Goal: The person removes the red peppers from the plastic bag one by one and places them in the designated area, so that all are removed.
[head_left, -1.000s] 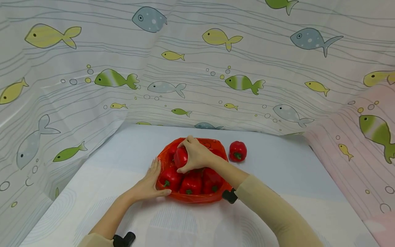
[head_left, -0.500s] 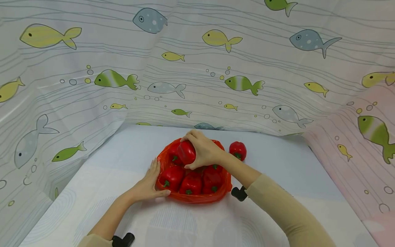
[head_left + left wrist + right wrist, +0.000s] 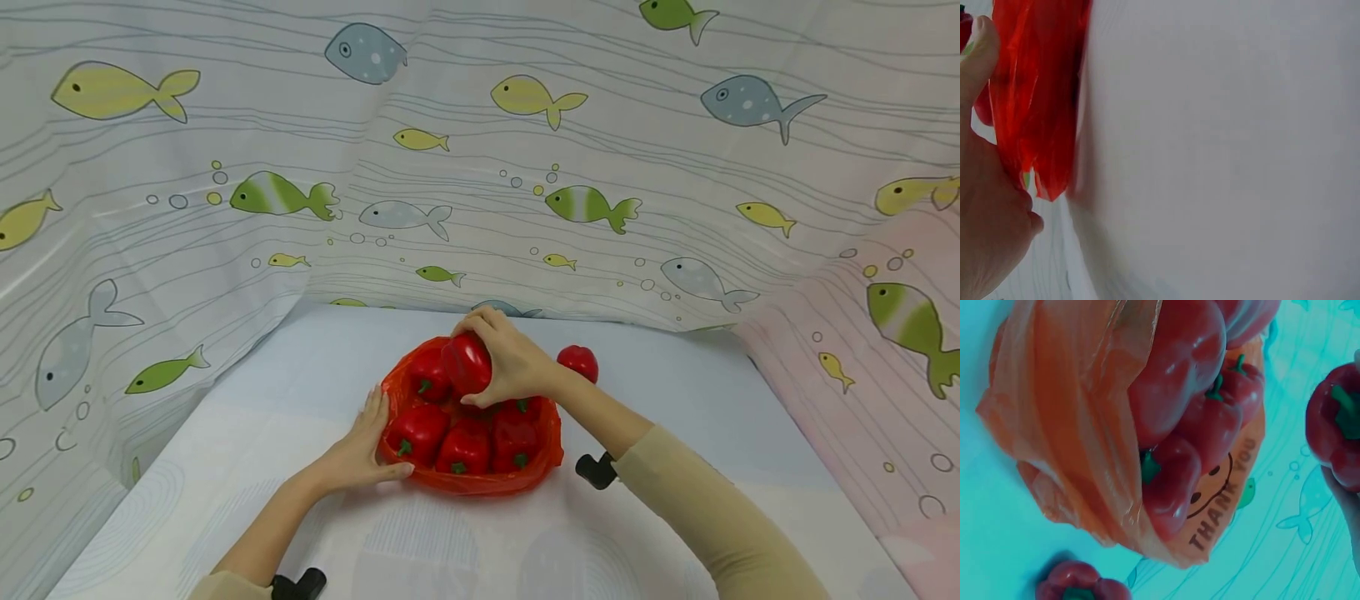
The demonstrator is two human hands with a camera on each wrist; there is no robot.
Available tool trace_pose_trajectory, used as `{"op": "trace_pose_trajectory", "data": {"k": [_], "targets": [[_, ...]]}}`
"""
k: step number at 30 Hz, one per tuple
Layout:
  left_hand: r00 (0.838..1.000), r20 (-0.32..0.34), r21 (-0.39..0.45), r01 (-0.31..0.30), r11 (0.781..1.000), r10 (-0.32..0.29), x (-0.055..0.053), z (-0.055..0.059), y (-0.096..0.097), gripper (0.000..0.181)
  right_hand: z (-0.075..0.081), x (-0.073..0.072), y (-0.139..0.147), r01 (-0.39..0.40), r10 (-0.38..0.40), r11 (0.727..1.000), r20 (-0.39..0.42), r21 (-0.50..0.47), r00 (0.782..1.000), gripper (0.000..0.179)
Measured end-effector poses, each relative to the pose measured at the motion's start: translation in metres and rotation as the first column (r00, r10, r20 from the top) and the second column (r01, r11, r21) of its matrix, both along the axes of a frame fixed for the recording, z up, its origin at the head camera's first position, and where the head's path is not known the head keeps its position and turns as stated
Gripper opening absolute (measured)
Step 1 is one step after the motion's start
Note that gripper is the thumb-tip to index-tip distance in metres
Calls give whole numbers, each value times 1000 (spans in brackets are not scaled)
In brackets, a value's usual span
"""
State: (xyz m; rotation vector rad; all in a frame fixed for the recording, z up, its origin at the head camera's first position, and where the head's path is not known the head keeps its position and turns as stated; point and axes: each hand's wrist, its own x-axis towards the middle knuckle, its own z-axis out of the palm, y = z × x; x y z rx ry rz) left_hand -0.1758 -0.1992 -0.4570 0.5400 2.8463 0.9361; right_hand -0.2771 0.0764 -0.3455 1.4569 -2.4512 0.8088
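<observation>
A red plastic bag [image 3: 480, 486] with a rolled-open mouth stands on the table, several red bell peppers [image 3: 420, 431] inside it. In the head view my right hand [image 3: 517, 358] grips one red bell pepper [image 3: 467, 364] above the bag's far part, thumb below and fingers over the top. That bell pepper [image 3: 1335, 425] shows its green stem in the right wrist view. My left hand [image 3: 363, 454] rests along the bag's left side, fingers straight, thumb at the front rim. In the left wrist view the bag wall [image 3: 1038, 94] touches this hand.
A single red bell pepper [image 3: 578, 363] lies on the table to the right behind the bag, partly covered by my right forearm. White sheeting with printed fish [image 3: 588, 204] hangs behind and on both sides. The tabletop [image 3: 675, 392] is pale with faint patterns.
My right hand has lifted the bell pepper slightly and carried it to the right and away from me. Peppers beneath show more. My left hand stays at the bag's side.
</observation>
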Motion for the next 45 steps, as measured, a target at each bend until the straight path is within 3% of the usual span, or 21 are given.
{"op": "trace_pose_trajectory", "data": {"k": [16, 45], "targets": [[1000, -16, 4, -4, 1000, 4, 2, 0, -1, 120, 4, 2, 33, 20, -24, 993, -28, -117, 999, 81], [1000, -15, 6, 0, 1000, 0, 0, -1, -1, 121, 7, -1, 89, 137, -141, 980, -12, -147, 990, 81]]}}
